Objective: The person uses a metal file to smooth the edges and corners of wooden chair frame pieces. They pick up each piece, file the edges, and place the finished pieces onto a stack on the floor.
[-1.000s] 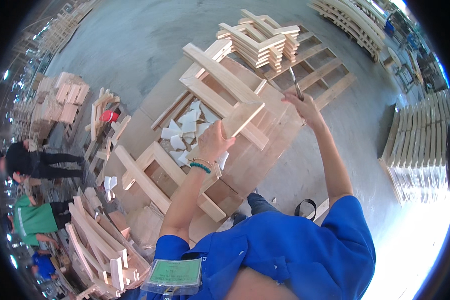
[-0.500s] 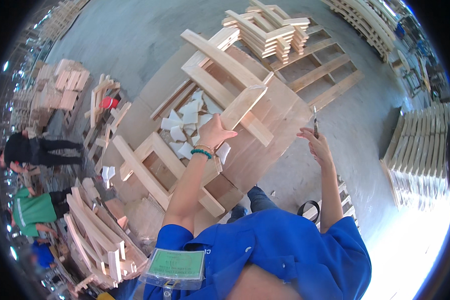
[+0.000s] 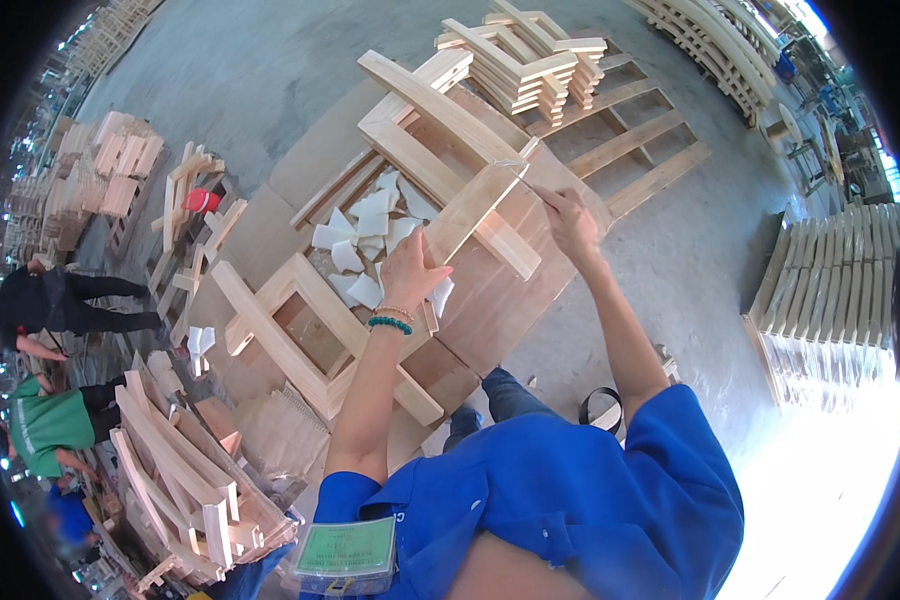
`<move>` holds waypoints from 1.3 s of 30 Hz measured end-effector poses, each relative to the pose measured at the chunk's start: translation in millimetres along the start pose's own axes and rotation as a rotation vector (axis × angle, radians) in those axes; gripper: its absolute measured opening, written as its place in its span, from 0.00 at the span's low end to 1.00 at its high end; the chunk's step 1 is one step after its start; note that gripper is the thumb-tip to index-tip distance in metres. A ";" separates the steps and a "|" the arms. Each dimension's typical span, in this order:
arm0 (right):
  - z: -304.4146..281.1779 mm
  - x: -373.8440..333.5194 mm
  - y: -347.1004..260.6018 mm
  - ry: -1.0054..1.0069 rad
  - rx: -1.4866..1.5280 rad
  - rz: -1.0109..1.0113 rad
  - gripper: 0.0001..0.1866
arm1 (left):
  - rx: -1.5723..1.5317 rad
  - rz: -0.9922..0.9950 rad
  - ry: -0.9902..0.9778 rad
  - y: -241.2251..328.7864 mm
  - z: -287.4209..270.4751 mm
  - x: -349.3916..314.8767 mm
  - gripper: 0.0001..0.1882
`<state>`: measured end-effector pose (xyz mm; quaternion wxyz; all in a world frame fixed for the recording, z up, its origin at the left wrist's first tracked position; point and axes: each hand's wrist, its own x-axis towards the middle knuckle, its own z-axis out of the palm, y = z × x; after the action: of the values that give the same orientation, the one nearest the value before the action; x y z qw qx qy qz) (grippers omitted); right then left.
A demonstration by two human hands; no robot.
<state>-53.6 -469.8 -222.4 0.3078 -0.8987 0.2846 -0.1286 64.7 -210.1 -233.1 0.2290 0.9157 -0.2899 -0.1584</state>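
My left hand grips the near end of a flat, pale wooden board, thumb along one edge. At the board's far end, my right hand is closed around a slender tool with a thin metal tip and dark handle. The tip lies at or very near the board's end; contact is too small to tell. Beyond the board is a jointed wooden frame, and another wooden frame lies nearer left. Between them sits a heap of white, crumpled sheet pieces.
A stack of wooden frames stands beyond on a slatted pallet. Wrapped boards are at the right. At the left are curved wooden parts, a red container and co-workers, one in a green shirt.
My right hand has swung left and inward, bringing the tool from out over the floor to the board's far end. My left hand keeps its hold on the board.
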 end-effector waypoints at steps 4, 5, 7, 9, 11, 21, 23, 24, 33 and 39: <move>23.3 27.2 -2.1 0.103 -0.114 -0.034 0.15 | -0.037 0.044 0.003 -1.1 2.1 1.8 0.46; 27.9 30.0 -3.2 0.108 -0.136 -0.057 0.15 | -0.042 0.032 -0.004 -2.2 1.7 1.4 0.46; 33.1 27.9 -1.3 0.108 -0.161 -0.097 0.14 | -0.051 0.014 -0.019 -2.4 1.6 1.7 0.45; 34.0 23.8 1.1 0.102 -0.197 -0.130 0.14 | -0.033 -0.020 -0.026 -0.5 3.0 1.7 0.43; 33.1 19.4 0.8 0.098 -0.232 -0.162 0.14 | -0.032 -0.024 -0.017 -0.9 4.7 1.9 0.43; 16.1 21.7 -4.5 0.159 -0.220 -0.204 0.15 | 0.001 -0.004 -0.004 -1.7 4.3 2.6 0.42; 18.1 25.7 -4.6 0.142 -0.239 -0.222 0.15 | -0.003 0.016 0.011 -1.7 4.9 2.7 0.42; 18.2 24.6 -4.0 0.132 -0.250 -0.224 0.15 | -0.013 0.019 0.013 -1.3 4.8 2.4 0.42; -6.1 -27.8 -1.1 0.047 -0.174 -0.140 0.23 | 0.077 0.045 0.145 -19.1 0.7 -16.8 0.42; -26.1 -73.7 18.3 0.053 0.056 -0.162 0.14 | 0.164 -0.381 0.319 -120.6 -48.7 -91.2 0.39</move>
<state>-131.5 -450.7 -217.7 0.3137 -0.9061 0.2155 -0.1846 69.2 -51.4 -239.2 0.1626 0.9827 -0.0841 -0.0282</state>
